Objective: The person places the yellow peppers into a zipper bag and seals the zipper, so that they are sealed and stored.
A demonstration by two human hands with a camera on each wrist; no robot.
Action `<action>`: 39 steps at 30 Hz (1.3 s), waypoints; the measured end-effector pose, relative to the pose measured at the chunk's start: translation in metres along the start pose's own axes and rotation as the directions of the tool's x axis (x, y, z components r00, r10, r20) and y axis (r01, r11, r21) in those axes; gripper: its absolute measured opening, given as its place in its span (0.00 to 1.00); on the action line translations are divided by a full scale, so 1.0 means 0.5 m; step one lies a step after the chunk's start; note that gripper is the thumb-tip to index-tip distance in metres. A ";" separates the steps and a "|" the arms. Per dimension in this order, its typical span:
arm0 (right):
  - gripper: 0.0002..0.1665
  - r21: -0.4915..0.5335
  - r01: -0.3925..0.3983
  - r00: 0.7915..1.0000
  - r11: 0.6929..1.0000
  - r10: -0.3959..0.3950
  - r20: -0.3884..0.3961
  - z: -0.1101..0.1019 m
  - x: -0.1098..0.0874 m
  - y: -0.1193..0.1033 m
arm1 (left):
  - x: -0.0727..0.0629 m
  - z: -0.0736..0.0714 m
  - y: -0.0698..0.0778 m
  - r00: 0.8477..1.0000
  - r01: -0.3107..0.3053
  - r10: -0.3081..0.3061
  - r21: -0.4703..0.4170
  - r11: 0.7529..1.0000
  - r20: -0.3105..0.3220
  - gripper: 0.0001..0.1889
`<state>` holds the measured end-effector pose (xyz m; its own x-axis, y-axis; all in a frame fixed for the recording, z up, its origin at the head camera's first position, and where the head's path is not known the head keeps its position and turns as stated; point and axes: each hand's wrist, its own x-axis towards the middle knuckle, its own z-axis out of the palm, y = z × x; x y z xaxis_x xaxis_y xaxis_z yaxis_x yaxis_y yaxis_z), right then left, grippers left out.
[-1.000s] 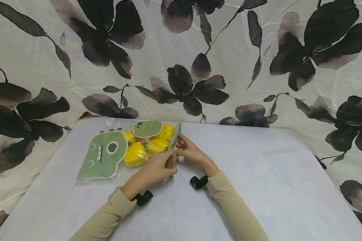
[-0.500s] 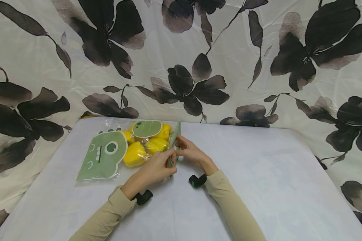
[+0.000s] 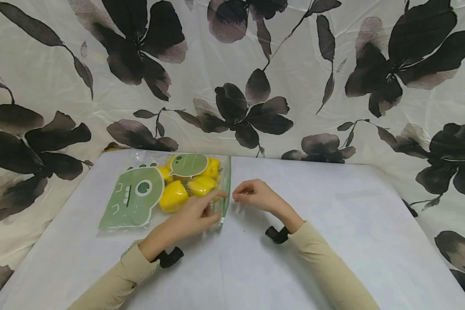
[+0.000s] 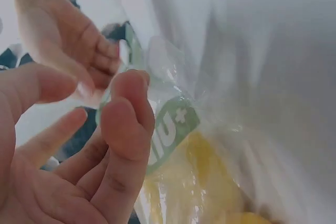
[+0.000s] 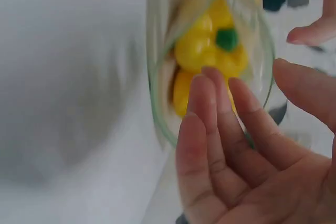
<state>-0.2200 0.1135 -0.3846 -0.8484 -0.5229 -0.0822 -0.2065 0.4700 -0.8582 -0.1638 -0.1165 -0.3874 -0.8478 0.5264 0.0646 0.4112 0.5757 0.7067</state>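
Note:
A clear zip bag [image 3: 133, 215] printed with a green dinosaur lies flat on the left half of the table. Inside it are several yellow bell peppers [image 3: 173, 197]; one pepper [image 5: 202, 51] with a green stem shows through the bag's gaping mouth in the right wrist view. My left hand [image 3: 187, 219] reaches over the bag near its green zip strip [image 3: 227, 181], index finger and thumb spread apart. Just right of that strip is my right hand [image 3: 261, 198], fingers loosely bent with nothing between them, away from the bag's edge.
A white cloth [image 3: 333, 241] covers the table. Behind it hangs a floral curtain [image 3: 314, 77] that meets the table's back edge. Each wrist carries a black camera, one [image 3: 169, 257] on the left and one [image 3: 277, 235] on the right.
Both hands have let go of the zip edge. The right hand has moved right, off the bag; the left has drawn slightly back with fingers spread. The strip now lies straighter.

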 end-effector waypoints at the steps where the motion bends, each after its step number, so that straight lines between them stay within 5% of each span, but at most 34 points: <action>1: 0.13 -0.015 -0.008 1.000 1.000 0.009 0.019 0.002 -0.008 -0.003 | -0.008 -0.003 -0.003 1.000 0.014 -0.013 -0.042 0.999 0.019 0.23; 4: 0.16 -0.025 -0.049 0.995 0.998 0.051 0.083 0.020 -0.027 -0.008 | -0.034 -0.005 -0.013 0.991 0.100 -0.076 -0.221 0.970 0.115 0.23; 6: 0.18 -0.011 -0.088 0.990 0.996 0.089 0.109 0.038 -0.035 -0.005 | -0.048 0.000 -0.020 0.973 0.189 -0.123 -0.359 0.914 0.197 0.25; 8: 0.19 0.030 -0.128 0.985 0.991 0.124 0.122 0.057 -0.039 0.001 | -0.058 0.010 -0.027 0.951 0.274 -0.160 -0.482 0.832 0.265 0.28; 13: 0.17 0.201 -0.173 0.981 0.964 0.151 0.119 0.096 -0.037 0.022 | -0.067 0.044 -0.037 0.910 0.415 -0.241 -0.701 0.580 0.339 0.34; 16: 0.15 0.311 -0.203 0.976 0.929 0.165 0.145 0.108 -0.036 0.026 | -0.067 0.062 -0.040 0.904 0.420 -0.280 -0.795 0.438 0.323 0.33; 19: 0.14 0.375 -0.235 0.968 0.897 0.181 0.175 0.113 -0.034 0.026 | -0.064 0.080 -0.039 0.914 0.361 -0.314 -0.867 0.342 0.257 0.30; 22: 0.13 0.394 -0.245 0.966 0.886 0.189 0.178 0.115 -0.034 0.023 | -0.058 0.099 -0.034 0.908 0.295 -0.384 -0.907 0.300 0.169 0.25; 27: 0.12 0.391 -0.238 0.969 0.889 0.189 0.161 0.118 -0.040 0.018 | -0.050 0.125 -0.024 0.864 0.221 -0.501 -0.929 0.296 0.045 0.17; 32: 0.15 0.374 -0.252 0.965 0.893 0.205 0.162 0.124 -0.047 0.012 | -0.052 0.136 -0.022 0.831 0.139 -0.554 -0.950 0.278 -0.040 0.13; 35: 0.15 0.379 -0.259 0.963 0.889 0.210 0.167 0.129 -0.052 0.007 | -0.056 0.137 -0.025 0.850 0.117 -0.526 -0.959 0.256 -0.036 0.11; 39: 0.13 0.390 -0.245 0.966 0.887 0.192 0.172 0.133 -0.058 0.000 | -0.063 0.137 -0.033 0.896 0.111 -0.444 -0.965 0.236 -0.006 0.10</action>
<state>-0.1629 0.0813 -0.4156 -0.7758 -0.5371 -0.3310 0.2151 0.2680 -0.9391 -0.1208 -0.0999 -0.4494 -0.9441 0.2129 -0.2516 -0.3201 -0.4100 0.8541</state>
